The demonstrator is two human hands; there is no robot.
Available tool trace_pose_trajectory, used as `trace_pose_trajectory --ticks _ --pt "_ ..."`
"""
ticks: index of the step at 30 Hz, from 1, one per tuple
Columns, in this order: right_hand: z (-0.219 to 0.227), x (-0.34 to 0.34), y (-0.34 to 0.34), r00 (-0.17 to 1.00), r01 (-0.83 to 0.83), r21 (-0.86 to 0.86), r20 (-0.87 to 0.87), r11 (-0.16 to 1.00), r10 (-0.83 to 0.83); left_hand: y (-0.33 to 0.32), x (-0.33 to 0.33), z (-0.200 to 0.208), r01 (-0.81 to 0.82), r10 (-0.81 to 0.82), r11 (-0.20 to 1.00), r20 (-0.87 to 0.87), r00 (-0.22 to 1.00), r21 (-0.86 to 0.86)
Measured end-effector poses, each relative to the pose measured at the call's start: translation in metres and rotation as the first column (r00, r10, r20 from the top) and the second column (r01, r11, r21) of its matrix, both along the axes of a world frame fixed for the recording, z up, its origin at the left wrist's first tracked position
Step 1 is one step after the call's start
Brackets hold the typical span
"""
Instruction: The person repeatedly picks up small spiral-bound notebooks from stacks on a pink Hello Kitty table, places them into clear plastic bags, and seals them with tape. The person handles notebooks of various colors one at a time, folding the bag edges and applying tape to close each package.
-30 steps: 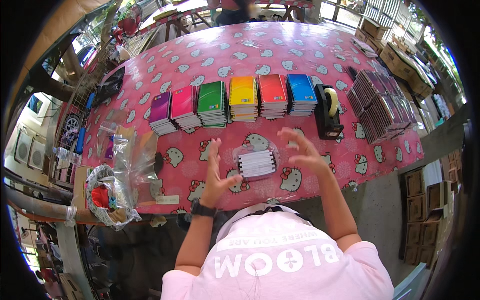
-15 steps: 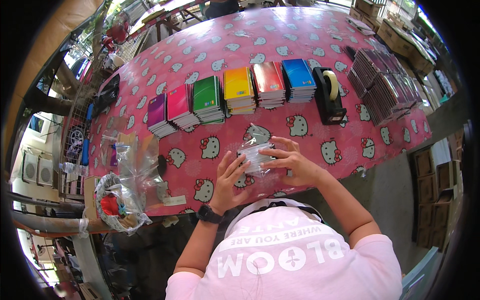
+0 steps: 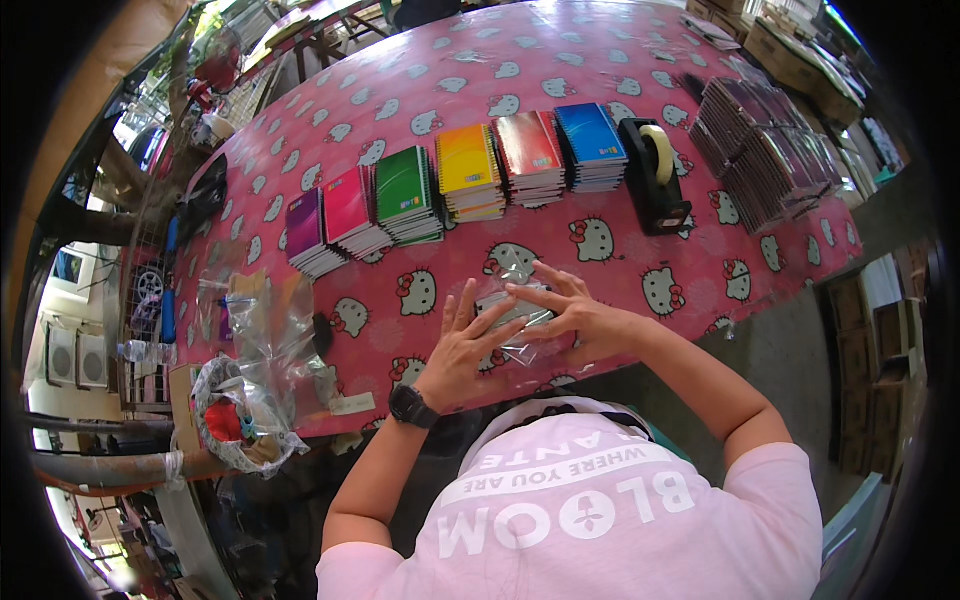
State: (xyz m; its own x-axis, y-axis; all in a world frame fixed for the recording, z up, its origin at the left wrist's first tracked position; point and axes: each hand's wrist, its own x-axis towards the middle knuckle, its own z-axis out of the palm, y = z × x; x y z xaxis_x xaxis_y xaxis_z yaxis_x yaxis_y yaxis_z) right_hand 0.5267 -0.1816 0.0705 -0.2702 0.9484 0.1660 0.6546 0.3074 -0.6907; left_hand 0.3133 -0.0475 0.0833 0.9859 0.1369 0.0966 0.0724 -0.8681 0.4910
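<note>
A small pack in clear plastic, with pale edges like a notebook's pages, lies on the pink table in front of me. From its left side, my left hand reaches over it, fingers stretched out and their tips on the wrap. My right hand comes in from the other side, its fingers spread across the top of the pack. Both hands cover much of it, so its cover cannot be made out. A loose flap of the plastic stands up at the far end.
Beyond my hands, a row of spiral notebook stacks runs from purple to blue. A black tape dispenser stands right of them. Bundled notebooks sit far right. Clear plastic bags and a lined basket are at left.
My left hand has slid right and further over the pack, and its fingers now nearly meet the right hand's. The right fingers have shifted slightly left across the top.
</note>
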Motion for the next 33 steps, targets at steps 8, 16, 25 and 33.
trace_pose_trajectory --ticks 8,16,25,33 --pt "0.030 0.066 0.009 0.909 0.396 0.233 -0.236 0.888 -0.343 -0.002 -0.003 -0.005 -0.082 0.084 0.988 -0.015 0.996 0.135" --pt "-0.046 0.214 -0.015 0.025 0.958 -0.287 0.027 0.017 -0.999 -0.002 0.001 0.000 -0.058 0.060 0.993 -0.010 0.998 0.101" --pt "-0.092 0.174 -0.068 -0.138 0.704 -0.572 -0.692 0.422 -0.709 -0.003 -0.001 -0.002 -0.067 0.069 0.993 -0.013 0.998 0.094" --pt "0.050 0.029 0.041 0.732 0.162 -0.570 -0.478 0.805 -0.486 -0.001 -0.004 0.005 -0.050 0.054 0.991 -0.034 0.998 0.125"
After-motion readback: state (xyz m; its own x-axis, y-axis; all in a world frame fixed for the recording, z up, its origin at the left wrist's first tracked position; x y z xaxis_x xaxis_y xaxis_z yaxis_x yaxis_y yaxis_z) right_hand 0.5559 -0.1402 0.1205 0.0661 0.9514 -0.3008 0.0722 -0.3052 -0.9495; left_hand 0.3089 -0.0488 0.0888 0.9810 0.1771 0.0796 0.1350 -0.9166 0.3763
